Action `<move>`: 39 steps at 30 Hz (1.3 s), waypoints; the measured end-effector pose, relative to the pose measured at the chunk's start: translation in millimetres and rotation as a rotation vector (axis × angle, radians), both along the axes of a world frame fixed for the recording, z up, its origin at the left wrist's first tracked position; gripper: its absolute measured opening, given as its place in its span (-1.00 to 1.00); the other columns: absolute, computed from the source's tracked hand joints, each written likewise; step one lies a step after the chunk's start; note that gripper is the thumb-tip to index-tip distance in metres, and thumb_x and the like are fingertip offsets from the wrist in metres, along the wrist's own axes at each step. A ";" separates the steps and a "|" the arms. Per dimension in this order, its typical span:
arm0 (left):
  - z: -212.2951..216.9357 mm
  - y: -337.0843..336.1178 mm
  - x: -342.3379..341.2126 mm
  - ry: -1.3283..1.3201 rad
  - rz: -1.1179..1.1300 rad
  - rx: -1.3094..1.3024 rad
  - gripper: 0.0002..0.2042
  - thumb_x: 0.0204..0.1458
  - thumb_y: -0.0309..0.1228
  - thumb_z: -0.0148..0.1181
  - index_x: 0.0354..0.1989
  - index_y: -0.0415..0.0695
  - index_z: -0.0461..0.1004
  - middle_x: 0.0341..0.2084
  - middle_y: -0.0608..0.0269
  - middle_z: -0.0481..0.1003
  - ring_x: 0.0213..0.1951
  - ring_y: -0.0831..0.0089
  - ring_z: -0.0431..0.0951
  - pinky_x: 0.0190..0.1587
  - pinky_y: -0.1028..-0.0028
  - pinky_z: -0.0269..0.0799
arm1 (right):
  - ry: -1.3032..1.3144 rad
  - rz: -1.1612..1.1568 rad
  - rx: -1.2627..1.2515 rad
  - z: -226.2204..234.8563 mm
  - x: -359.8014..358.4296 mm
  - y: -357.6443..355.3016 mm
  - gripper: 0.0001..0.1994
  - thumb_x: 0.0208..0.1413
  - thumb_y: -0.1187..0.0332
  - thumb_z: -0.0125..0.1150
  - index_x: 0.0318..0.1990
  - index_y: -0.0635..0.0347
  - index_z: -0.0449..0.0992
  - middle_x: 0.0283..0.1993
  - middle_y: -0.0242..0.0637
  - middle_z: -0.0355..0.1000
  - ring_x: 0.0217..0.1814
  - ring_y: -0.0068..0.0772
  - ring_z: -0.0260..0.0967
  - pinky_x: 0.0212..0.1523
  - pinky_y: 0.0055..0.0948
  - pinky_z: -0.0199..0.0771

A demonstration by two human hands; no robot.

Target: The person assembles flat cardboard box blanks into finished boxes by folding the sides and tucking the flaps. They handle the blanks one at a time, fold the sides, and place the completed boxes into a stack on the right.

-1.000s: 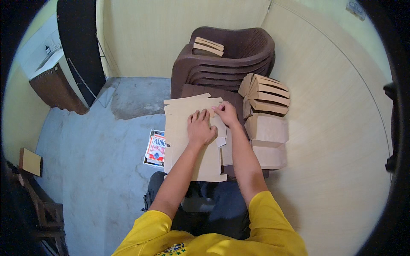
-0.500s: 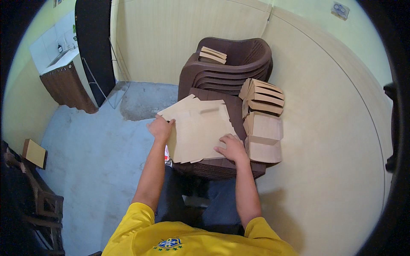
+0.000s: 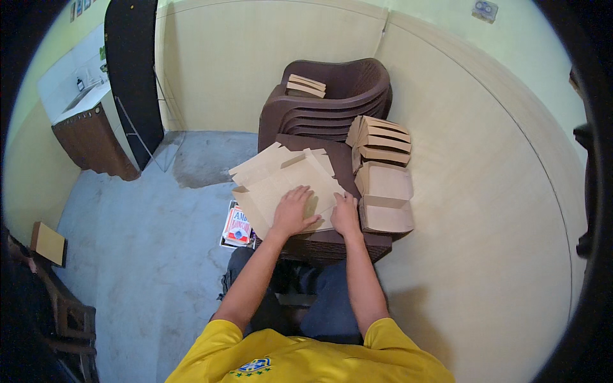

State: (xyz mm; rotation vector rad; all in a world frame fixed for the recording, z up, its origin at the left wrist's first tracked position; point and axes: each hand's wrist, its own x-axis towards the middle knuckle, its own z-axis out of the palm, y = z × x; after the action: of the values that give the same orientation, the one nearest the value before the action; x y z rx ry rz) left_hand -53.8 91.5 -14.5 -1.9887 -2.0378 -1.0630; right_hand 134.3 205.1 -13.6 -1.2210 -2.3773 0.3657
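Flat tan cardboard box blanks lie in a loose pile on a brown plastic table in front of me. The top blank is turned askew over the others, with a flap standing up along its far edge. My left hand presses on this blank with its fingers spread. At the blank's right edge, my right hand has its fingers bent around the side flap; the fingertips partly hide what they grip. Right beside it sits an opened folded box, and farther back a stack of folded boxes.
Brown plastic armchairs are stacked behind the table, with more folded boxes on the top seat. A red, white and blue package is low at the table's left. A wooden-panelled wall runs along the right.
My left hand has moved right from the pile's left edge onto the top blank. This blank now lies turned, its far flap raised. My right hand has closed at its right edge.
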 end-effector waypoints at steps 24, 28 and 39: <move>-2.6 -5.1 -8.7 0.158 -0.084 -0.217 -0.39 0.20 0.23 0.29 0.20 -0.01 0.66 0.16 0.05 0.46 0.32 -0.09 0.35 0.44 -0.43 0.11 | 0.149 0.368 -0.113 9.5 37.4 9.1 -0.62 0.08 0.61 0.34 0.07 0.15 0.75 0.14 -0.15 0.52 0.26 0.01 0.43 0.35 -0.17 0.47; -7.0 -4.5 -8.2 0.160 -0.092 -0.203 -0.40 0.22 0.18 0.28 0.20 -0.05 0.64 0.16 0.03 0.45 0.32 -0.11 0.35 0.42 -0.48 0.09 | 0.124 0.378 -0.135 13.1 40.1 7.4 -0.65 0.16 0.60 0.33 0.08 0.14 0.75 0.12 -0.16 0.53 0.26 0.00 0.42 0.36 -0.17 0.46; 3.5 8.4 6.1 0.116 -0.008 -0.122 -0.44 0.09 0.19 0.39 -0.15 -0.14 0.72 -0.05 0.07 0.52 0.16 0.05 0.48 0.27 -0.19 0.35 | 0.135 0.331 -0.024 -1.4 18.7 18.3 -0.88 0.36 0.41 0.27 -0.07 0.21 0.65 -0.03 -0.10 0.50 0.14 0.03 0.43 0.19 -0.08 0.45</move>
State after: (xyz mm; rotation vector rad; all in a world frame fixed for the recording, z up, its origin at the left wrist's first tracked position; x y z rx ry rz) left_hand -47.8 100.0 -11.0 -2.0647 -2.0813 -0.8223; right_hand 153.0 223.5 -14.9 -0.7819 -2.4591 0.5620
